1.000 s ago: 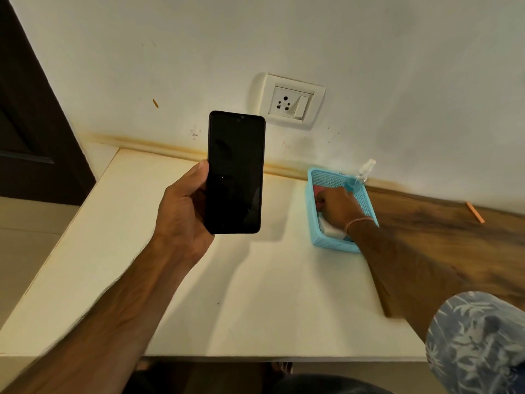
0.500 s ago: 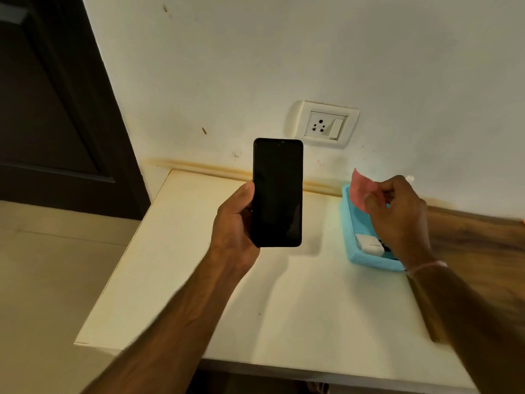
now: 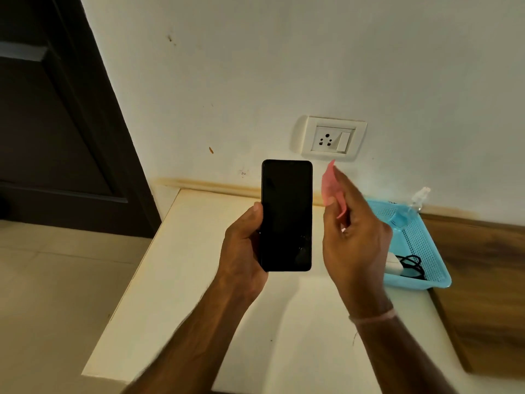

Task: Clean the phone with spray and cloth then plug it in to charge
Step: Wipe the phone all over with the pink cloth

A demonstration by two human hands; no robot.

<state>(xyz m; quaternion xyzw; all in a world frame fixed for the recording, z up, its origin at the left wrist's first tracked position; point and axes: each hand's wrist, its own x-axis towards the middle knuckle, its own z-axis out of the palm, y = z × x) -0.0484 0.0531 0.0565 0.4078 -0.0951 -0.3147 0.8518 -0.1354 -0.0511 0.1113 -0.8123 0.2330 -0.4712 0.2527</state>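
Note:
My left hand [image 3: 241, 245] holds a black phone [image 3: 286, 214] upright above the table, its dark screen facing me. Just to the right, my right hand [image 3: 352, 237] pinches a small pink cloth [image 3: 331, 186], close to the phone's right edge but apart from it. A clear spray bottle [image 3: 413, 206] leans in the far corner of the blue basket [image 3: 426, 243]. In the basket's near end lie a white charger [image 3: 393, 264] and a black cable [image 3: 412, 265]. A white wall socket with a switch [image 3: 332, 139] sits above the phone.
The cream table [image 3: 199, 294] ends at the left over a tiled floor [image 3: 56, 294]. A dark door [image 3: 56, 123] stands at the far left. A brown wooden surface [image 3: 483, 280] adjoins the table on the right.
My right hand lifted the pink cloth out of the basket and carried it left, up beside the phone. The phone stayed upright in my left hand. The view shifted left.

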